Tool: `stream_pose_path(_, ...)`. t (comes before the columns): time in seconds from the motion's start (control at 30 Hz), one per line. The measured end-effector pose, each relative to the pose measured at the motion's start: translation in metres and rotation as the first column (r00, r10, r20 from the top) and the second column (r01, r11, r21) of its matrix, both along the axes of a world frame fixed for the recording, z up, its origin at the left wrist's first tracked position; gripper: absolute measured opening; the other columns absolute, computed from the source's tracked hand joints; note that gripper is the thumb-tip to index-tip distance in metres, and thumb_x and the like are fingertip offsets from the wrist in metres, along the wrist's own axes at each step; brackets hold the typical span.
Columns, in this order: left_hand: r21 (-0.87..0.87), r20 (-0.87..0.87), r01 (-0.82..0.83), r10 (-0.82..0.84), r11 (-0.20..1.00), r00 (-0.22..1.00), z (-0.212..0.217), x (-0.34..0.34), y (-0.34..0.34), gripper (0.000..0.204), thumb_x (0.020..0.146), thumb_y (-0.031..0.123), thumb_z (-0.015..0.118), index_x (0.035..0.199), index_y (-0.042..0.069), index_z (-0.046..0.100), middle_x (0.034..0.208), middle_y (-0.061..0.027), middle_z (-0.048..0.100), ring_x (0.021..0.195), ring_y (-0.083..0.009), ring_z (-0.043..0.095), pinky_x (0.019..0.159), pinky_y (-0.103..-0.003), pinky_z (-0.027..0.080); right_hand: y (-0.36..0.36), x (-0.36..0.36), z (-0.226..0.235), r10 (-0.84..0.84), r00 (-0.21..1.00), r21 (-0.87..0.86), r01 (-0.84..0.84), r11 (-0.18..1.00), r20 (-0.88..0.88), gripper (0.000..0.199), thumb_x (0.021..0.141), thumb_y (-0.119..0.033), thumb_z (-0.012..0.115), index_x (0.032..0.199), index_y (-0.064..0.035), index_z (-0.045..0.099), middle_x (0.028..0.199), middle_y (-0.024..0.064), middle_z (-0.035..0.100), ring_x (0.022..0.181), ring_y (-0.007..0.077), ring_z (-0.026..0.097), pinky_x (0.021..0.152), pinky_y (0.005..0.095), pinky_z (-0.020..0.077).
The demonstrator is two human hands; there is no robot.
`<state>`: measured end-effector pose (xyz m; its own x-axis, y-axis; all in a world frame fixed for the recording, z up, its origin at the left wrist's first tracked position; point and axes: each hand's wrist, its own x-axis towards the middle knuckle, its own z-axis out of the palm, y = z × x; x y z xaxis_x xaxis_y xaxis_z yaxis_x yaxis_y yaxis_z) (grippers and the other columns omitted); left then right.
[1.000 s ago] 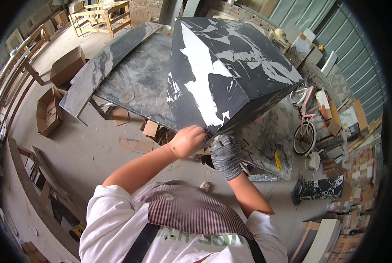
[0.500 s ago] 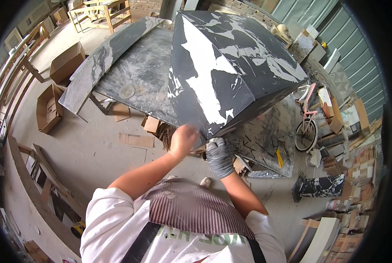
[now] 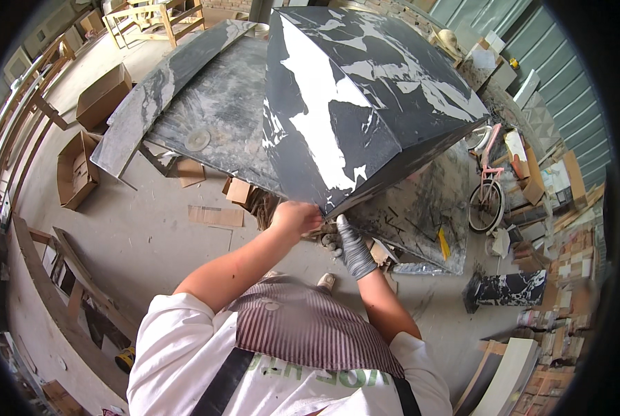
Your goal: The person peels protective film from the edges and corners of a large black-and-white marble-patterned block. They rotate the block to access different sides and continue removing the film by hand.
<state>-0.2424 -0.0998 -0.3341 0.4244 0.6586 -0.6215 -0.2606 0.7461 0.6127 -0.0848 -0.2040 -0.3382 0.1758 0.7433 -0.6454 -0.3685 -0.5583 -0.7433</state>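
Note:
A large angular block with black and white marble patterning stands before me, one lower corner pointing toward me. My left hand is bare and closed at that corner's left side. Its fingertips are pressed together, and what they hold, if anything, is hidden. My right hand, in a grey glove, is just below the same corner. Its thumb points up toward the block's edge, and the curled fingers stand apart from the thumb, with nothing visible between them.
Under the block is a dusty, stained work table with a long grey slab along its left side. A yellow tool lies on its right part. Cardboard boxes are on the floor at left; a pink bicycle stands at right.
My right hand has turned and dropped slightly from the corner, its thumb now raised and apart from the fingers. My left hand has shifted slightly right and down, closer to the corner.

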Motion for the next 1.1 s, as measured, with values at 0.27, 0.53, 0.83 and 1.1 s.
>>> stream_pose_path(0.27, 0.006, -0.056, 0.053, -0.053, 0.999, 0.997, 0.008, -0.004, 0.003, 0.007, 0.090, 0.007, 0.069, 0.094, 0.001, 0.070, 0.086, -0.0084, 0.071, 0.071, -0.0175, 0.067, 0.057, -0.029, 0.054, 0.003, -0.022, 0.010, -0.246, 0.703, -0.111, 0.234, 0.966, -0.667, 0.023, 0.101, -0.030, 0.059, 0.085, -0.0164, 0.052, 0.059, -0.0058, 0.045, 0.045, 0.0080, 0.038, 0.038, 0.0224, 0.0293)
stream_pose_path(0.53, -0.020, -0.141, 0.027, -0.029, 0.999, 0.990, -0.034, -0.001, 0.005, 0.005, 0.090, 0.007, 0.070, 0.092, 0.003, 0.070, 0.087, -0.0078, 0.072, 0.073, -0.0185, 0.068, 0.060, -0.029, 0.054, 0.011, -0.042, -0.018, -0.444, 0.656, -0.273, 0.353, 0.895, -0.610, 0.019, 0.103, -0.030, 0.054, 0.089, -0.0177, 0.055, 0.056, -0.0091, 0.035, 0.042, 0.0065, 0.032, 0.036, 0.0218, 0.0245)
stream_pose_path(0.83, -0.021, -0.054, 0.005, -0.007, 1.000, 0.999, -0.017, -0.005, -0.004, 0.008, 0.090, 0.006, 0.070, 0.094, 0.001, 0.067, 0.088, -0.0097, 0.071, 0.076, -0.0191, 0.069, 0.063, -0.028, 0.056, -0.004, -0.046, -0.004, -0.378, 0.702, -0.165, 0.354, 0.921, -0.603, 0.017, 0.100, -0.027, 0.061, 0.088, -0.0174, 0.054, 0.058, -0.0079, 0.041, 0.046, 0.0072, 0.037, 0.039, 0.0220, 0.0274)
stream_pose_path(1.1, 0.067, -0.060, -0.005, 0.009, 0.998, 0.998, 0.016, -0.004, -0.010, 0.010, 0.091, 0.006, 0.070, 0.097, 0.000, 0.065, 0.089, -0.0094, 0.070, 0.077, -0.0195, 0.069, 0.067, -0.030, 0.058, -0.003, -0.043, 0.010, -0.346, 0.719, -0.107, 0.356, 0.928, -0.603, 0.023, 0.100, -0.028, 0.062, 0.081, -0.0169, 0.052, 0.058, -0.0074, 0.041, 0.045, 0.0074, 0.037, 0.038, 0.0221, 0.0275)
